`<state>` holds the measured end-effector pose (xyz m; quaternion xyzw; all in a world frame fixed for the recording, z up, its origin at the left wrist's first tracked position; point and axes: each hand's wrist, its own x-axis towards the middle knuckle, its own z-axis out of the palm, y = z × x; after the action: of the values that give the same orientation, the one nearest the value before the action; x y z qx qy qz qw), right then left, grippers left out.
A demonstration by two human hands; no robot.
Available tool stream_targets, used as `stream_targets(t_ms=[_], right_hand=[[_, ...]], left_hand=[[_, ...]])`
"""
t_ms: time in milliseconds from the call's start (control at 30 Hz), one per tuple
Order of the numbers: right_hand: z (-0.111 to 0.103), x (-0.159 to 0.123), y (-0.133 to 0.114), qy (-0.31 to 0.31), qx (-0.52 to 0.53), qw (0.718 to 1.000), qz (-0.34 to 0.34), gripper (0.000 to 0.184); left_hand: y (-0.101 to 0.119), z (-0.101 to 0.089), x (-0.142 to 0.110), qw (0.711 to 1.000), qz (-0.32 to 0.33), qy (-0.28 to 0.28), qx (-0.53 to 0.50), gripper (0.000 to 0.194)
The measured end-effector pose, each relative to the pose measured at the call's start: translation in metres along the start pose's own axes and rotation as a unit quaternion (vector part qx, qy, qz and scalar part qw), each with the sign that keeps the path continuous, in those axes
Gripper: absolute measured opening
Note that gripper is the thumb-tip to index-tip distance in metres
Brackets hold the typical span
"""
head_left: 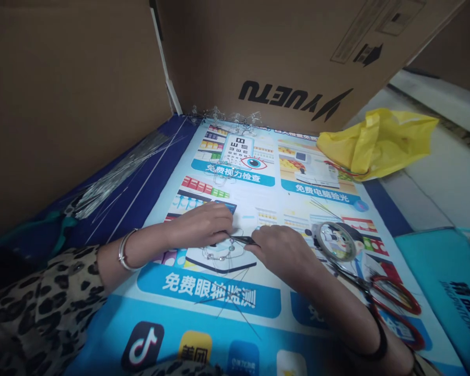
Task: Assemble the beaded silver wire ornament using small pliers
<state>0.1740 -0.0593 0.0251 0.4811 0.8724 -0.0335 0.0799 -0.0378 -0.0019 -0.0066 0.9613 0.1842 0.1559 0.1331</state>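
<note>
My left hand is closed in a pinch at the beaded wire, a loop of thin wire with clear round beads that hangs below the fingertips over the printed poster. Closed round a pair of pliers, my right hand points their dark, narrow jaws left, up against the left fingertips. The exact spot where jaws and wire meet is too small to make out. Several loose wire pieces lie on the poster below the hands.
Red-handled scissors and a round roll of clear tape lie right. A bundle of straight wires is at left, a yellow plastic bag at back right. More beaded wire pieces sit before the cardboard wall.
</note>
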Motion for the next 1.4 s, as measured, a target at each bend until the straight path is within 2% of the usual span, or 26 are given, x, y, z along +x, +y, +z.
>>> stream_targets(t_ms=[100, 267, 433, 600, 933, 1033, 1233, 1400], right_hand=[[0.001, -0.001, 0.001, 0.004, 0.012, 1.0, 0.015, 0.029], [-0.002, -0.002, 0.005, -0.014, 0.043, 0.997, 0.068, 0.031], [-0.002, -0.003, 0.002, -0.043, 0.114, 0.988, 0.098, 0.033], [0.0, -0.003, -0.001, -0.031, 0.146, 0.983, 0.11, 0.031], [-0.002, -0.006, 0.004, -0.032, 0.162, 0.98, 0.108, 0.028], [-0.002, -0.006, 0.005, -0.031, 0.163, 0.981, 0.105, 0.027], [-0.003, -0.007, 0.006, -0.034, 0.159, 0.982, 0.097, 0.027], [-0.003, -0.007, 0.006, -0.032, 0.151, 0.984, 0.087, 0.027]], left_hand=[[-0.001, 0.0, 0.0, 0.999, -0.04, -0.001, -0.01, 0.008], [0.002, -0.005, 0.001, 0.996, -0.091, -0.018, 0.007, 0.014], [0.005, -0.004, 0.002, 0.995, -0.099, -0.026, 0.019, 0.014], [0.005, -0.003, 0.002, 0.995, -0.094, -0.022, 0.014, 0.013], [0.001, -0.005, -0.002, 0.992, -0.094, -0.014, -0.079, 0.011], [0.002, -0.009, -0.001, 0.988, -0.119, -0.031, -0.095, 0.009], [0.009, -0.019, 0.003, 0.965, -0.213, -0.078, -0.132, 0.005], [0.008, -0.018, 0.002, 0.943, -0.228, -0.074, -0.233, 0.006]])
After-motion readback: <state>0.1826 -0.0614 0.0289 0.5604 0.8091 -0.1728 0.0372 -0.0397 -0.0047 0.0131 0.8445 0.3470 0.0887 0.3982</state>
